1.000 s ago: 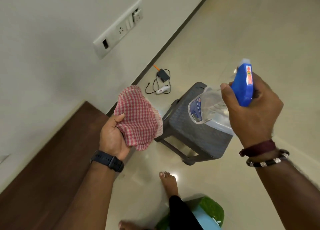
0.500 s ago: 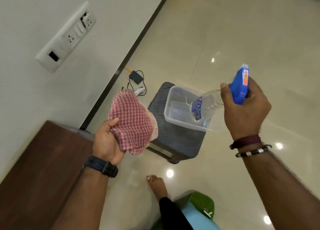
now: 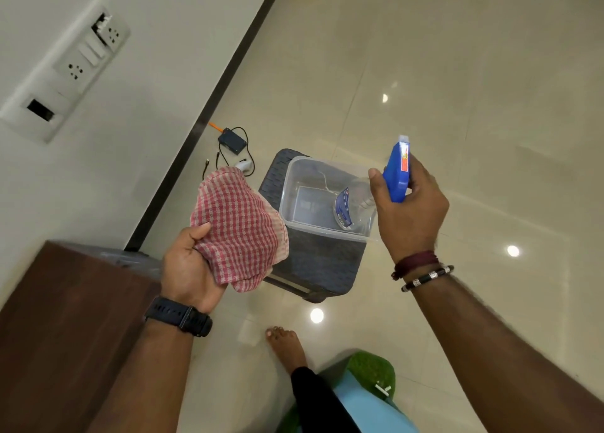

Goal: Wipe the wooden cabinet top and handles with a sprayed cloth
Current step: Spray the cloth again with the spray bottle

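Note:
My left hand [image 3: 188, 266] holds a bunched red-and-white checked cloth [image 3: 238, 226] up in the air, right of the dark wooden cabinet top [image 3: 72, 318] at the lower left. My right hand [image 3: 408, 210] grips a clear spray bottle by its blue trigger head [image 3: 397, 174]; the bottle's body [image 3: 348, 208] hangs down over a clear plastic tub [image 3: 323, 200]. The cloth and the bottle are apart, about a hand's width. The cabinet's handles are out of sight.
The tub rests on a dark woven stool [image 3: 313, 262] on the glossy tiled floor. A small black device with cables [image 3: 232, 145] lies by the wall. A switch panel [image 3: 65, 66] is on the wall. My bare foot [image 3: 287, 347] stands below the stool.
The view has swung right, so the cabinet top shows less and the tub has come into sight. Both hands keep their holds; the bottle now hangs over the tub.

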